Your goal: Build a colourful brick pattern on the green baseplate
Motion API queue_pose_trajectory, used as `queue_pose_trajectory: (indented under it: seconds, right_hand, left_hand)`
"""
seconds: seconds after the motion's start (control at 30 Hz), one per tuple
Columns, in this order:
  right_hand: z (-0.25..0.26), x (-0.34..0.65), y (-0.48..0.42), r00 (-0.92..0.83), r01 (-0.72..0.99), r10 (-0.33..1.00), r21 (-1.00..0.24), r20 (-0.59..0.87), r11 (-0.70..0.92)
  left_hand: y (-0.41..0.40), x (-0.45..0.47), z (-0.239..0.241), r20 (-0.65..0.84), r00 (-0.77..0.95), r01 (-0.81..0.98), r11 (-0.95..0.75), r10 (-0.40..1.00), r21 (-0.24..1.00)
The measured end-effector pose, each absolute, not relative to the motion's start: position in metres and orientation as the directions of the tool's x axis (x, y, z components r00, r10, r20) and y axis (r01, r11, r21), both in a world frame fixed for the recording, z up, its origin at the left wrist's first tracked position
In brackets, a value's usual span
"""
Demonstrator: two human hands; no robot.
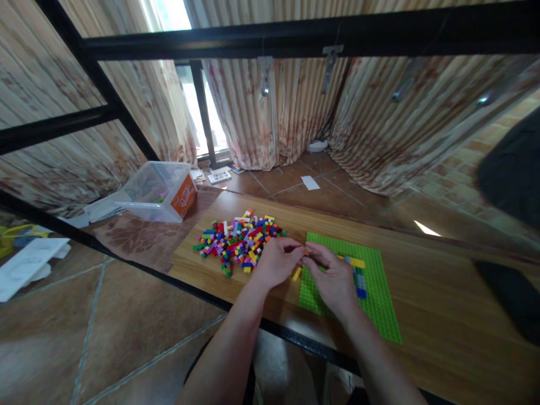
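My left hand and my right hand meet fingertip to fingertip over the left edge of a green studded baseplate. Both are closed in a pinch on a small orange toy brick, mostly covered by the fingers. On the baseplate, partly behind my right hand, stands a row of yellow, green, grey and blue bricks. A loose yellow brick lies on the wood between my hands. Beside my left hand spreads a heap of mixed coloured bricks.
The wooden table has a dark frame edge. A dark flat object lies at its right. A clear plastic bin with an orange label stands on the floor beyond the left end. A black metal bar crosses ahead, before curtains.
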State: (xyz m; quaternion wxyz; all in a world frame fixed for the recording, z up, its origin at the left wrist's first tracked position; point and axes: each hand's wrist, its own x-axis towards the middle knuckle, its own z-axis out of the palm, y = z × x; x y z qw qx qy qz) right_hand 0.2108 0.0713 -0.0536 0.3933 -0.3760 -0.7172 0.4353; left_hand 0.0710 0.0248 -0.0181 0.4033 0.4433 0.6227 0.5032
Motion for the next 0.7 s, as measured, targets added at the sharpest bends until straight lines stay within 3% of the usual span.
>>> queue_pose_trajectory:
  seconds: [0.47,0.7]
  right_hand:
    - [-0.054,0.207,0.073,-0.368,0.158,0.915,-0.958,0.168,0.24]
    - [-0.048,0.199,0.07,-0.306,0.055,0.949,-0.994,0.073,0.094]
  left_hand:
    - [0.025,0.069,-0.017,-0.182,-0.344,-0.042,0.179,0.921,0.983]
    - [0.025,0.07,-0.02,-0.159,-0.403,0.023,0.184,0.901,0.983]
